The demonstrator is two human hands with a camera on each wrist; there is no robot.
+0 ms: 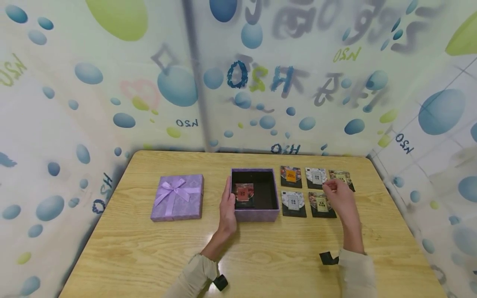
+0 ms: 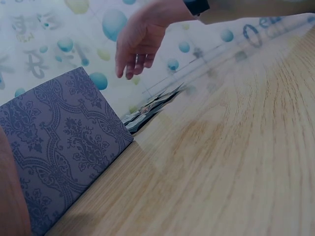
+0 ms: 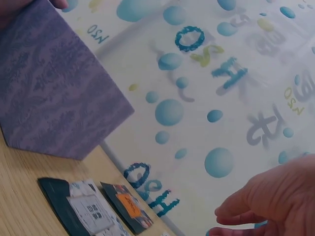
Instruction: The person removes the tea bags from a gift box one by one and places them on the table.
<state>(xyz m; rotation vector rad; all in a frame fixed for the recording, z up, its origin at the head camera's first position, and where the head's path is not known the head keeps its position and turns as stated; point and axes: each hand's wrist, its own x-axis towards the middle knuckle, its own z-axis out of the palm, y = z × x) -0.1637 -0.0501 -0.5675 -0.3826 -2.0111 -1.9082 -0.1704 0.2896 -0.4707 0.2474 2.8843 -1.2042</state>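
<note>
An uncovered purple box [image 1: 257, 215] with a dark inside stands mid-table. In it, at the left, lies a flat packet [image 1: 244, 195] with a red label. My left hand [image 1: 227, 209] rests along the box's left wall with its fingers straight. Over the packets to the right hovers my right hand [image 1: 340, 198], fingers loosely bent with nothing between them. Beneath it are a yellow-labelled packet [image 1: 320, 205] and another one [image 1: 344, 177] partly hidden by the hand. White-labelled packets [image 1: 293, 203] and an orange-labelled packet [image 1: 290, 176] lie nearer the box.
A purple lid [image 1: 182, 203] with a ribbon bow lies left of the box. The wooden table [image 1: 149, 256] meets a patterned wall covering [image 1: 246, 124] at its back edge. Small black devices [image 1: 220, 282] sit at both wrists.
</note>
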